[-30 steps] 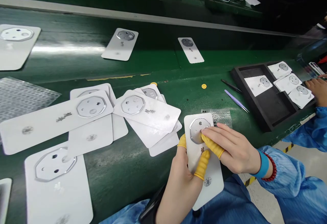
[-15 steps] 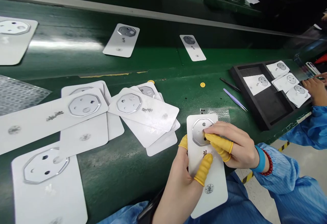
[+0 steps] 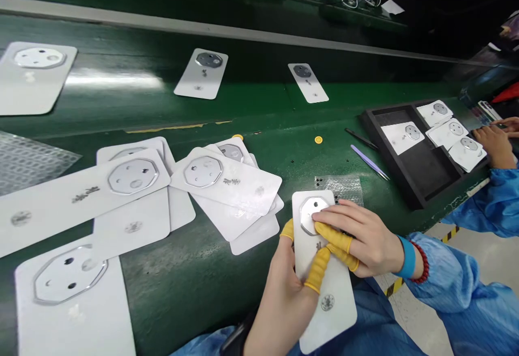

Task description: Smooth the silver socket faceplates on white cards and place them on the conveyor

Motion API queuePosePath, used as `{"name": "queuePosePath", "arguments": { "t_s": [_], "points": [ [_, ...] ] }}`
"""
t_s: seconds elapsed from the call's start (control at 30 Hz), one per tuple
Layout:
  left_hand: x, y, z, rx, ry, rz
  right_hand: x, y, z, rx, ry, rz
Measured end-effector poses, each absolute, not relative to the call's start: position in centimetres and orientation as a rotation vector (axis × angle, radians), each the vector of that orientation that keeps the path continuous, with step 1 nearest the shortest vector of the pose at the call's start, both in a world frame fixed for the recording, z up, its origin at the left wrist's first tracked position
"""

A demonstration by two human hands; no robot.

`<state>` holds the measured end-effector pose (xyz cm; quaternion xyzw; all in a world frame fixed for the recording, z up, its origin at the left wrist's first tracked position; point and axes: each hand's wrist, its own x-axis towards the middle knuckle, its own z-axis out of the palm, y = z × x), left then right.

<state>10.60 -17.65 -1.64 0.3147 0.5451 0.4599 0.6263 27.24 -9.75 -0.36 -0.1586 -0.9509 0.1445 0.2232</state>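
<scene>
"Card (image 3: 330,318), where?"
"Five o'clock on the green table (image 3: 182,291). Left hand (image 3: 284,296) grips its edge; right hand (image 3: 357,242), half-curled, presses yellow-cotted fingers (image 3: 330,235) on the metal octagon (image 3: 308,216)."

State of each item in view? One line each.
Left hand: gripping white card
Right hand: fingers on the card's octagonal metal plate
Yellow finger cots: worn on both hands
Black foam tray: holding four cards
Purple tweezers: lying beside tray
Loose white cards: overlapping
Co-worker's hand: beside tray
</scene>
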Motion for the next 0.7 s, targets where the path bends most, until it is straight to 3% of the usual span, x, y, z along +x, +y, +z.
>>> {"name": "queuePosePath", "arguments": {
  "t_s": [0.1, 0.23, 0.43, 0.7],
  "points": [
    [9.9, -16.5, -1.3, 0.685, 1.433, 1.177, 28.3, -9.1, -1.5, -0.601, -2.512, 0.657],
    [8.4, -15.1, -1.0, 0.927, 1.793, 1.465, 30.4, -9.1, -4.2, -0.980, -2.486, 0.476],
    [8.0, -14.9, -3.4, 0.874, 1.652, 1.017, 31.6, -9.5, -4.8, -0.855, -2.370, 0.380],
    [10.4, -14.3, -2.9, 0.714, 1.317, 0.967, 30.1, -8.6, -1.1, -0.581, -2.549, 0.397]
  ]
}}
